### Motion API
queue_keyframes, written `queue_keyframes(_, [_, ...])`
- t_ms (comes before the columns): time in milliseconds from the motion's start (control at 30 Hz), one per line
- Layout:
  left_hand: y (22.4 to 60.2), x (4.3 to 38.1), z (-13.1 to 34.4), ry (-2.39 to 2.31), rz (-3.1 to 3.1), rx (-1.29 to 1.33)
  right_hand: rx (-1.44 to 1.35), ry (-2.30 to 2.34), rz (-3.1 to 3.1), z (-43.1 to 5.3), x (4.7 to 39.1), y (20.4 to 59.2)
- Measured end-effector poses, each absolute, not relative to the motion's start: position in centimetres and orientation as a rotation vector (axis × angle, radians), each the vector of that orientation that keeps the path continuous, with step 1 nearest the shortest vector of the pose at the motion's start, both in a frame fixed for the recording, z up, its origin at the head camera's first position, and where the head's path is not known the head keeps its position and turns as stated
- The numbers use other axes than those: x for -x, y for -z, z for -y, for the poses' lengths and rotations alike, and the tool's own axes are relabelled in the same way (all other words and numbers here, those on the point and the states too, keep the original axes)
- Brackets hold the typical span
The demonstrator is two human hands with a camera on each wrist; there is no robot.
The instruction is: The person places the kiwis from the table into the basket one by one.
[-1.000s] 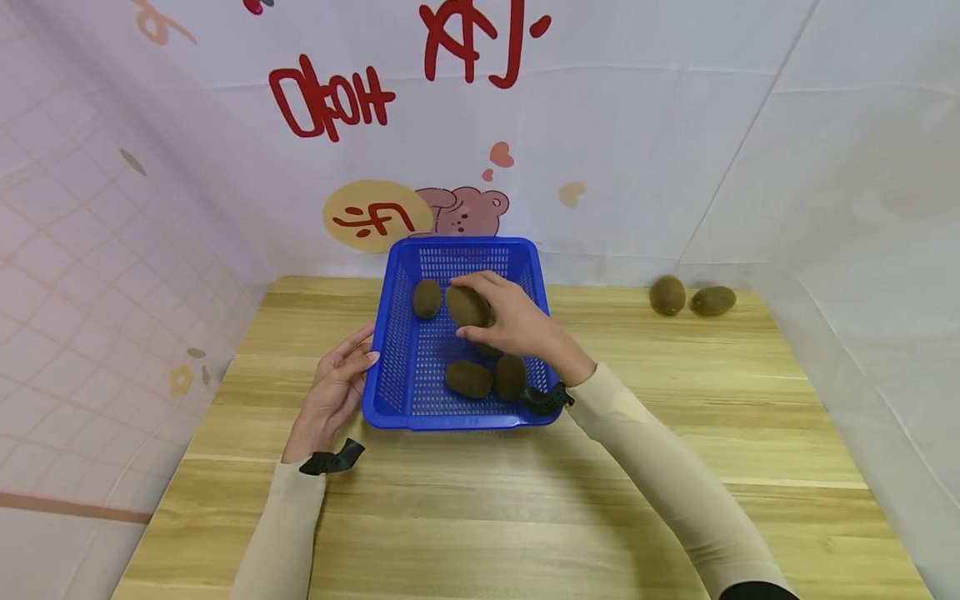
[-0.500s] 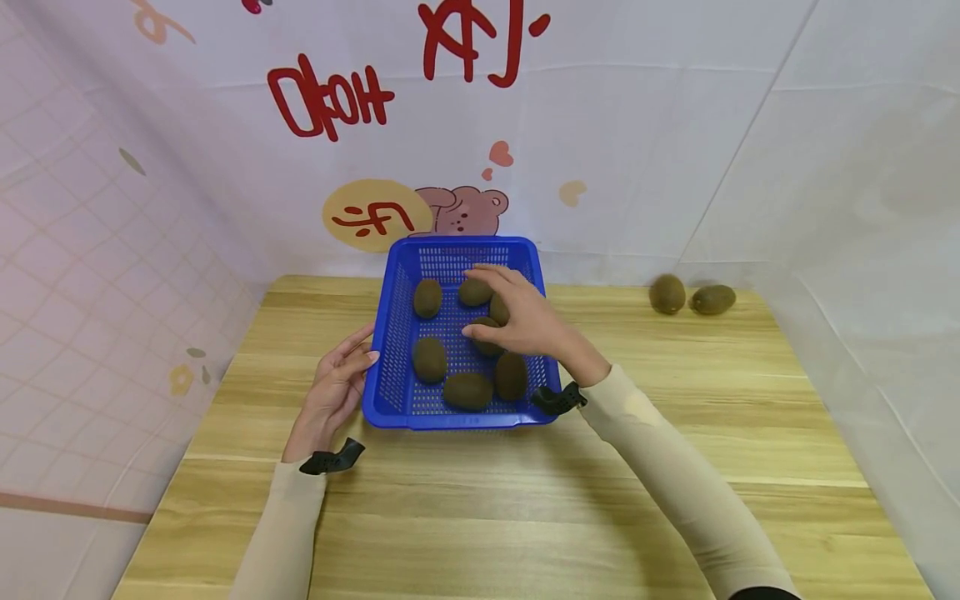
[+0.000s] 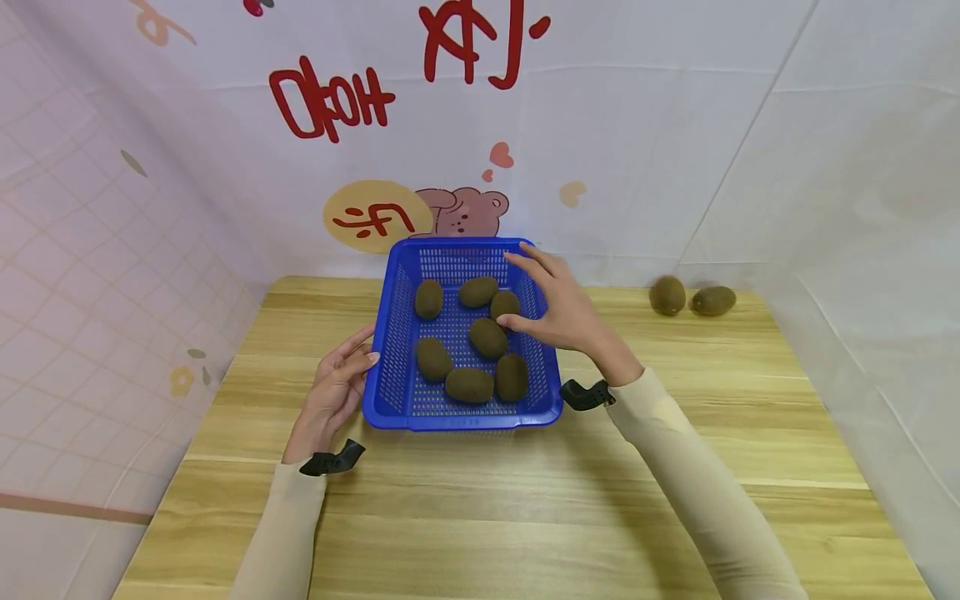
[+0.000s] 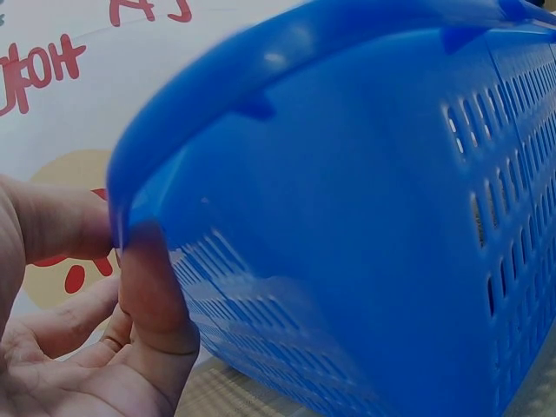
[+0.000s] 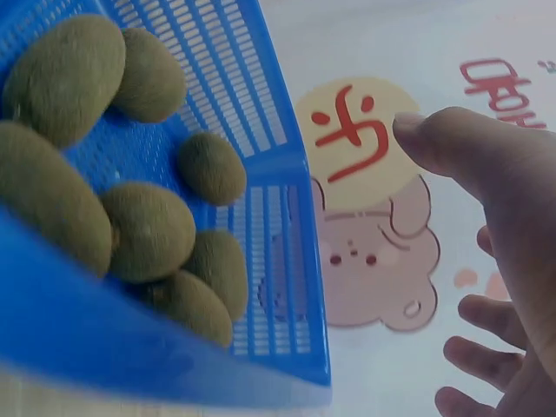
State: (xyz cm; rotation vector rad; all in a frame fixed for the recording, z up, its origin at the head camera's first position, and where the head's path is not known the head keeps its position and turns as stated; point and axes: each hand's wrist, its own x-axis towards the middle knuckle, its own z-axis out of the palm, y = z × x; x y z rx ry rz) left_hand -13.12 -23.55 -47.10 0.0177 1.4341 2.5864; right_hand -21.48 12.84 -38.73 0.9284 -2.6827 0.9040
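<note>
Ahead, red writing [image 3: 514,42] seems unreadable; left hand [image 3: 334,392] pinches the basket [image 3: 450,422] of seven kiwis [image 3: 470,386]; right hand [image 3: 561,307] spread, two kiwis [image 3: 667,295] rightward.

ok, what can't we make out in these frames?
Head: left hand, some fingers partly hidden by the basket.
Head: rim marking, too small to read.
Left wrist: how the kiwis lie, hidden by the basket's wall.
Right wrist: leftmost kiwi, cut off by the left edge; near rim blurred.

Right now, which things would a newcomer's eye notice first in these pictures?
Probably the bright blue basket, central in the head view, with seven kiwis inside. The left hand pinches its left rim; the right hand, empty, hovers over its right side. Behind, large red characters mark the white backdrop.
</note>
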Motion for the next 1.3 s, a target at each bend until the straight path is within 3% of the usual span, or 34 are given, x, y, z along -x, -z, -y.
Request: queue_keyframes(1300, [47.3, 13.1, 23.4, -2.584, -1.497, 0.003, -0.278, -0.931, 2.827, -26.0, 23.5, 40.5])
